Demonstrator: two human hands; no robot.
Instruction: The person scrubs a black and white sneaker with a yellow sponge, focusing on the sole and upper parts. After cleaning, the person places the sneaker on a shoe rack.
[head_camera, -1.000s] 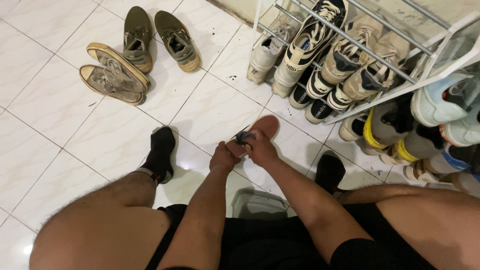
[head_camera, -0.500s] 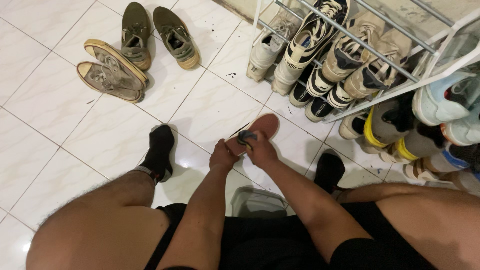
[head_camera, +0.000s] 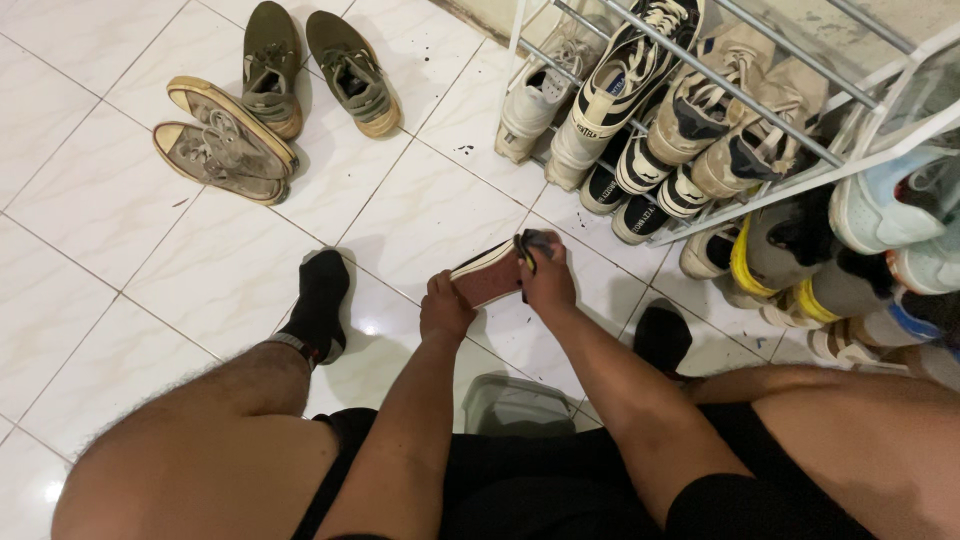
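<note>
Our right hand (head_camera: 545, 282) had slid its dark cloth (head_camera: 533, 243) to the toe of the red-soled sneaker (head_camera: 490, 275), which our left hand (head_camera: 445, 310) gripped at the heel.

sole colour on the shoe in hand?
Reddish-brown sole with a pale edge band; head view, the only one, shows it between left hand and right hand.

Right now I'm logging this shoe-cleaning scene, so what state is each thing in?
Left hand: gripping the shoe's heel end.
Right hand: pressing a dark cloth on the toe end.
Shoe: upside down, reddish sole up.
Shoe rack: full of shoes.
Olive sneakers: upright on the floor.
Grey sneakers: tipped sideways.
</note>
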